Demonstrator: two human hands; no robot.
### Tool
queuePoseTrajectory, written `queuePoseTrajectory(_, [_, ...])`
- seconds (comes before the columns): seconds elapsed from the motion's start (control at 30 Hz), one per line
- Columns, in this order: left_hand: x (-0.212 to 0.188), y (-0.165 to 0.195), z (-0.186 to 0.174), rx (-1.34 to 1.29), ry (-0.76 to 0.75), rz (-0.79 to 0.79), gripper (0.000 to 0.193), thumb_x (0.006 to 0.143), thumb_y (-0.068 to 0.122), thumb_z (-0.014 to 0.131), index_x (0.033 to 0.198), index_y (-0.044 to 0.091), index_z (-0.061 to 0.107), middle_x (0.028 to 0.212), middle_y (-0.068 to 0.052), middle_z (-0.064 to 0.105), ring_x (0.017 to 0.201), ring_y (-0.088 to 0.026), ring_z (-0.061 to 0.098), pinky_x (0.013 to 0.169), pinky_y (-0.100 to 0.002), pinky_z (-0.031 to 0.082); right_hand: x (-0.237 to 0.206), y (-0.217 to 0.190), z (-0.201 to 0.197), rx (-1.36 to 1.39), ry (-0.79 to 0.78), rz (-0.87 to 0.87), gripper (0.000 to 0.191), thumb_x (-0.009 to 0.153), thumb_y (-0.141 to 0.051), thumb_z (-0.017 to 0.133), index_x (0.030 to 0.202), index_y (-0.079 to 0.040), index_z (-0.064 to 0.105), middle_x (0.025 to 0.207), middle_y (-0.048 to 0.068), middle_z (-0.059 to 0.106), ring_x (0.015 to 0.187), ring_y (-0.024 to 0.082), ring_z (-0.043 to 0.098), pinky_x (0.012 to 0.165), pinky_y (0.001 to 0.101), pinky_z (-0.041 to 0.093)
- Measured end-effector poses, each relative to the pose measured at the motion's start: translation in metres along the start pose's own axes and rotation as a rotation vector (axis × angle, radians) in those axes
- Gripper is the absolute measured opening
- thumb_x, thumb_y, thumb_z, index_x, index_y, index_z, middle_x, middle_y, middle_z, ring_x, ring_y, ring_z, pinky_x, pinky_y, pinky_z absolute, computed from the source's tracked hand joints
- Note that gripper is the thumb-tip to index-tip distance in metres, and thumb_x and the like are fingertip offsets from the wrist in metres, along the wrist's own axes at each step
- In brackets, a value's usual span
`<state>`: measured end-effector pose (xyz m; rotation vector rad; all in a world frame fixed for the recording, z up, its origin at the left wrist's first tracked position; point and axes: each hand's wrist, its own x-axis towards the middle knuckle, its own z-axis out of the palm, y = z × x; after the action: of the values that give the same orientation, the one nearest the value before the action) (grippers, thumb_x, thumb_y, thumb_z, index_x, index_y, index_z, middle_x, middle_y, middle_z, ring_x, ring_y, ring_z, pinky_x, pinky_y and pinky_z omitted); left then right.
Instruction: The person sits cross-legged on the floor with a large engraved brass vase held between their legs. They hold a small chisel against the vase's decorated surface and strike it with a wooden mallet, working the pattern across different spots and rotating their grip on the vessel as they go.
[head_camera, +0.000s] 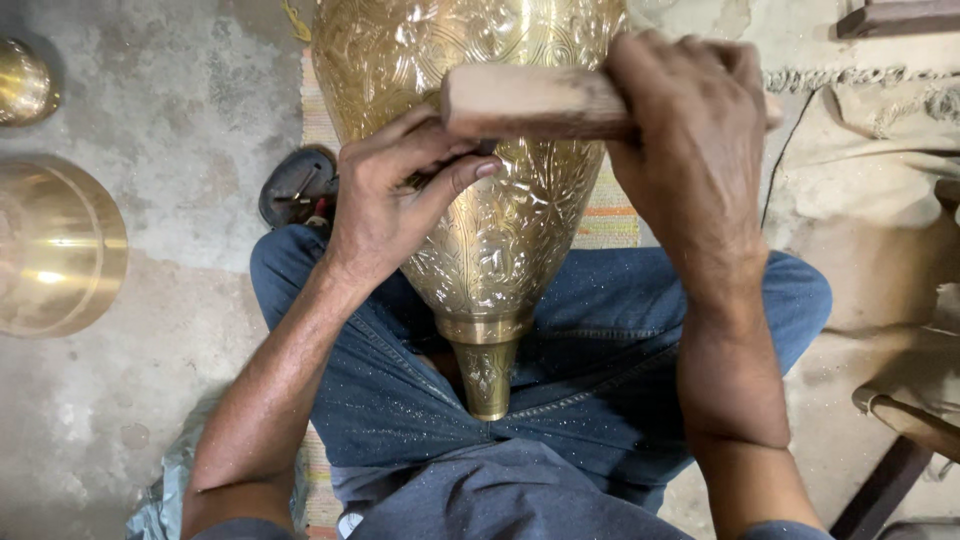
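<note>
Large embossed brass vase (480, 190), teardrop-shaped and covered in floral relief, lying across blue-jeaned lap (600, 370), narrow foot between the forearms. Right hand (690, 130) closed in a fist around a pale, rough wooden mallet (530, 100), held crosswise just above the vase's shoulder. Left hand (395, 190) curled, fingertips pinched on a small dark tool (470, 155), mostly hidden, pressed to the brass beneath the mallet head. Beyond the left hand, smooth polished brass bowl (55, 245) on grey concrete floor (180, 120). Striped woven mat (605, 215) under the vase.
</note>
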<state>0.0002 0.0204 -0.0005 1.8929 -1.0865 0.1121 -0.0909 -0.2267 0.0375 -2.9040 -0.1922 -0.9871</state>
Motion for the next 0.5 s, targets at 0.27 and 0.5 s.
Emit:
queuePoseTrajectory(0.27, [-0.002, -0.002, 0.001, 0.028, 0.005, 0.055, 0.021, 0.099, 0.016, 0.083, 0.117, 0.009, 0.074, 0.114, -0.012, 0.076, 0.100, -0.018, 0.077, 0.084, -0.029, 0.068, -0.006, 0.002, 0.006, 0.258, 0.045, 0.116, 0.033, 0.096, -0.004, 0.086, 0.116, -0.002, 0.060, 0.099, 0.011, 0.070, 0.092, 0.024, 0.070, 0.080, 0.0408, 0.061])
queuePoseTrajectory(0.5, [-0.001, 0.003, -0.001, -0.032, -0.017, 0.028, 0.026, 0.098, 0.015, 0.080, 0.123, 0.008, 0.074, 0.118, -0.010, 0.076, 0.104, -0.019, 0.076, 0.089, -0.030, 0.067, 0.005, -0.004, 0.002, -0.014, 0.098, -0.025, 0.032, 0.094, -0.010, 0.087, 0.108, -0.008, 0.058, 0.094, 0.005, 0.069, 0.085, 0.020, 0.069, 0.073, 0.0409, 0.060])
